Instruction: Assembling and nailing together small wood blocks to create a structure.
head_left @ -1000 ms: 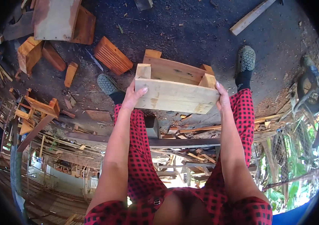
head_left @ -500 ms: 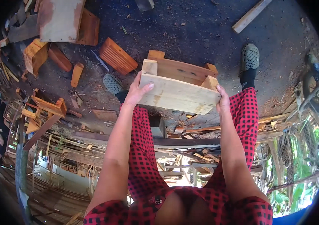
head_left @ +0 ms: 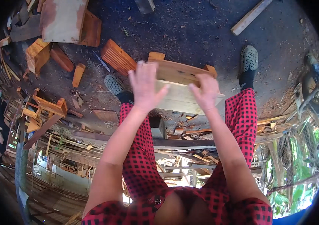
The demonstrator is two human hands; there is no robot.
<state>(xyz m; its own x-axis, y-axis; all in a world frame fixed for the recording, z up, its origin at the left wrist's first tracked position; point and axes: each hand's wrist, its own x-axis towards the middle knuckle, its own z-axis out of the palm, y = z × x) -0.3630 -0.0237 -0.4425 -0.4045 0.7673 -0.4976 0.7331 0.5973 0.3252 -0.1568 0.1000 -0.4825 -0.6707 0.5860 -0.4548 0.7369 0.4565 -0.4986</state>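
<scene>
An open wooden box (head_left: 182,99) of pale boards sits between my spread legs, its reddish rear board (head_left: 178,71) standing behind the pale front one. My left hand (head_left: 146,84) is over the box's left end, fingers stretched and thumb out. Over the right end is my right hand (head_left: 206,92), its thumb apart from the fingers. Both hands are a little smeared by motion and hide the corner blocks; whether they touch the wood I cannot tell. Two small wood blocks, a left one (head_left: 156,56) and a right one (head_left: 210,70), show behind the box.
A grooved orange block (head_left: 118,56) lies beyond my left shoe (head_left: 113,84). Several offcuts and a large stained board (head_left: 62,20) are at the far left. A long plank (head_left: 251,17) lies at the far right. A wheel (head_left: 314,88) stands at the right edge.
Both hands have come off the box's ends and moved inward over its top, fingers now stretched. The box has tipped or lowered slightly, showing more of its rear board.
</scene>
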